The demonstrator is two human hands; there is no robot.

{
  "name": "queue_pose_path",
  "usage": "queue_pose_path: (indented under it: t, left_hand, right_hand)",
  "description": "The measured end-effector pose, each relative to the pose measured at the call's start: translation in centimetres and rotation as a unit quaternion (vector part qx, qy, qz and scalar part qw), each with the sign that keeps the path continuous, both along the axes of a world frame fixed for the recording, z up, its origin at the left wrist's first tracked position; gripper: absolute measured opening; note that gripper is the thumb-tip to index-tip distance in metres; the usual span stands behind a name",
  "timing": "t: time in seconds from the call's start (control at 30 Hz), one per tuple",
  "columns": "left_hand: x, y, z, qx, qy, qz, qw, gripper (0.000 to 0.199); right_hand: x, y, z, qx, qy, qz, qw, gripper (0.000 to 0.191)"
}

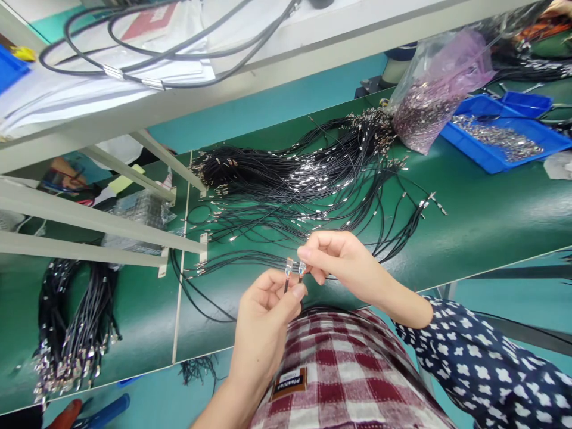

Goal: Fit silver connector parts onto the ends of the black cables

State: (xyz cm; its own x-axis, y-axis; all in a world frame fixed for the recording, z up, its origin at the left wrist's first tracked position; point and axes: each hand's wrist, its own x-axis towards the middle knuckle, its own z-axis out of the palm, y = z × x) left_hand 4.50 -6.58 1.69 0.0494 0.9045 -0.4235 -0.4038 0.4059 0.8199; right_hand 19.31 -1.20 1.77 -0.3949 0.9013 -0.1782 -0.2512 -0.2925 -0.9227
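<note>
My left hand [268,316] pinches two black cable ends side by side, their metal connectors [288,268] pointing up above the fingertips. Thumb and forefinger of my right hand [333,259] are pressed together at the top of the right-hand connector [302,269]; whether they hold a small part there is hidden. Behind my hands a loose row of black cables [250,257] lies on the green table [469,238]. Farther back is a large bundle of black cables [268,173] with silvery ferrules.
A blue tray [487,161] of small metal parts and a pinkish plastic bag [429,101] stand at the back right. Another cable bundle [84,304] lies left, beyond white shelf posts [111,220]. A shelf [250,77] with papers and looped cable crosses the top.
</note>
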Motion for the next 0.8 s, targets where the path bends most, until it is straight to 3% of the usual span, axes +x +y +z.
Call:
queue_pose_path:
  t: [0.2, 0.33, 0.4, 0.5, 0.53, 0.67, 0.73, 0.8]
  left_hand:
    - [0.0, -0.1, -0.1, 0.024, 0.023, -0.007, 0.999, 0.015]
    - [-0.1, -0.2, 0.0, 0.051, 0.053, 0.006, 0.997, 0.013]
    - [-0.1, -0.1, -0.1, 0.061, 0.049, 0.007, 0.997, 0.012]
    - [0.0, 0.2, -0.4, 0.073, 0.043, -0.005, 0.996, 0.013]
    - [0.0, 0.2, -0.4, 0.076, 0.047, -0.013, 0.996, 0.013]
    - [0.7, 0.0, 0.3, 0.095, 0.082, -0.079, 0.989, 0.013]
    - [0.8, -0.1, 0.7, 0.120, 0.119, -0.161, 0.972, 0.012]
    - [0.2, 0.0, 0.3, 0.173, 0.191, -0.295, 0.920, 0.007]
  right_hand:
    - [0.1, -0.1, 0.0, 0.031, -0.026, -0.004, 0.999, 0.039]
    - [2.3, 1.3, -2.3, 0.087, -0.107, -0.061, 0.989, 0.039]
    - [4.0, 2.1, -3.8, 0.124, -0.195, -0.122, 0.965, 0.034]
    - [5.3, 2.0, -4.7, 0.200, -0.325, -0.206, 0.901, 0.029]
    - [5.1, 1.4, -4.4, 0.211, -0.325, -0.195, 0.901, 0.030]
    - [2.8, -2.4, -1.3, 0.155, -0.157, -0.046, 0.974, 0.021]
    - [2.2, -4.5, 0.6, 0.147, -0.123, -0.063, 0.979, 0.016]
    - [3.4, -6.8, 2.3, 0.153, -0.145, -0.161, 0.964, 0.016]
